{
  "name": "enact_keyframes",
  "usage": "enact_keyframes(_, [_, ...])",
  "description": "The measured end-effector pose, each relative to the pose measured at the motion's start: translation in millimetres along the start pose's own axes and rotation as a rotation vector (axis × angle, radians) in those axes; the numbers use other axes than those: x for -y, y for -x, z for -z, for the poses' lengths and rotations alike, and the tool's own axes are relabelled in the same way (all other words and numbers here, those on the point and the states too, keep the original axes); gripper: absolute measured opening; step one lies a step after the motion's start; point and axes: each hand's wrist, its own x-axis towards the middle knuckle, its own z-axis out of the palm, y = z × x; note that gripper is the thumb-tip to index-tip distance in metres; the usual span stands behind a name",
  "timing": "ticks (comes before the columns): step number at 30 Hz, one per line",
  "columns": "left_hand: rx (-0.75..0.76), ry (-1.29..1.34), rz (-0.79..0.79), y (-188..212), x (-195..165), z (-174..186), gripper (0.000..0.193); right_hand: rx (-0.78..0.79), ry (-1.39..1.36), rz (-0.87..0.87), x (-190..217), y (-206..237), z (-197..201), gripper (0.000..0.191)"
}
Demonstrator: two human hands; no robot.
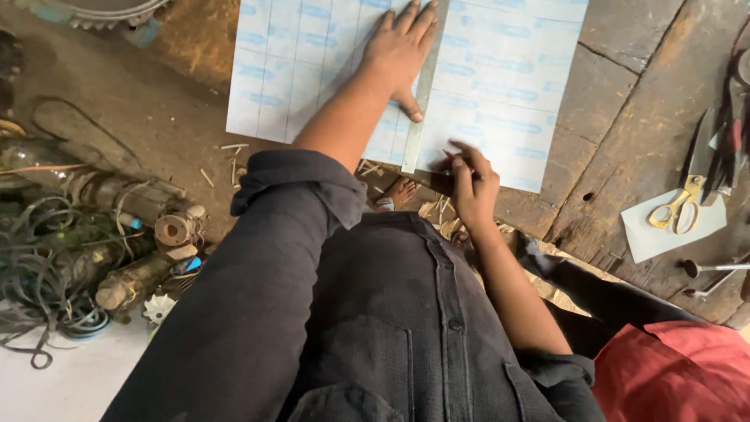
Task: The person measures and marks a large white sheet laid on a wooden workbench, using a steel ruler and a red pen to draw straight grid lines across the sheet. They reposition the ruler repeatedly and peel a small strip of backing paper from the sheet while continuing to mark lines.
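On the worn bench [625,101], scissors [678,207] lie aside; left hand [402,51] flat on ruler [422,101], right hand [469,184] pinching a pen [453,156].

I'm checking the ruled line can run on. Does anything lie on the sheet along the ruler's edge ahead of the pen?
Nothing visible does. The right hand holds the red pen at the ruler's near end; the left hand presses the ruler from its other side. The sheet beside that edge is bare.

At about three o'clock a pair of gold-handled scissors [678,209] lies on a scrap of white paper [670,227] on the worn wooden bench [625,101]. Dark metal tools [723,148] sit just above them. At nine o'clock, black cables [47,273] tangle beside rusty cylindrical parts [148,215].
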Motion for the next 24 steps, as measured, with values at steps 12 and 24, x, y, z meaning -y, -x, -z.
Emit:
enact_keyframes(12, [0.121, -0.031, 0.031, -7.1, -8.2, 2.8, 0.169, 0.141, 0.414, 0.302, 43.8, 2.2, -1.1, 0.022])
enact_keyframes(24, [0.129, -0.056, 0.029, -13.6, -4.5, -2.2, 0.169, -0.067, 0.386, 0.310, 44.7, -21.3, -16.8, 0.027])
